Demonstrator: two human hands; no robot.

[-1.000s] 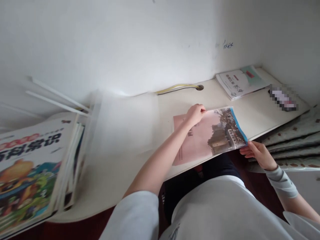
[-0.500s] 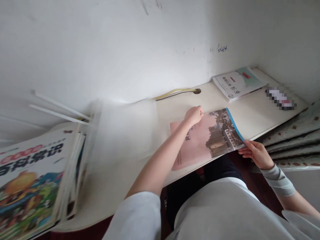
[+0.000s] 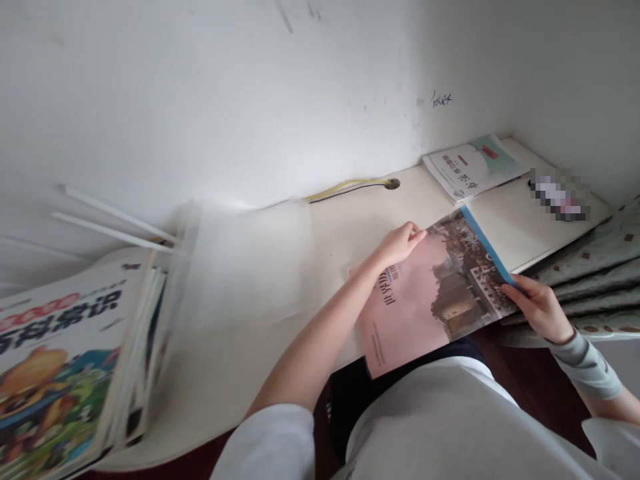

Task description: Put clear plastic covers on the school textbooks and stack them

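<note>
A pink softcover book (image 3: 415,307) with a castle picture and a blue spine strip is held between my two hands over the desk's front edge. My left hand (image 3: 403,241) is closed on its far edge, fingers curled. At its right end, my right hand (image 3: 543,307) pinches the near corner by the blue strip, thumb on top. The lower part of the book overhangs the desk, close to my lap. My left forearm covers part of its left end.
Several upright books (image 3: 60,360) with a colourful front cover stand at the left, beside a translucent sheet (image 3: 245,267). Booklets (image 3: 475,170) lie at the far right, near a blurred-out object (image 3: 559,195). Wires (image 3: 350,187) enter a desk hole (image 3: 393,184). A curtain (image 3: 590,280) hangs at right.
The pink book has shifted right and toward me, and now looks raised off the desk. Both hands have moved right with it.
</note>
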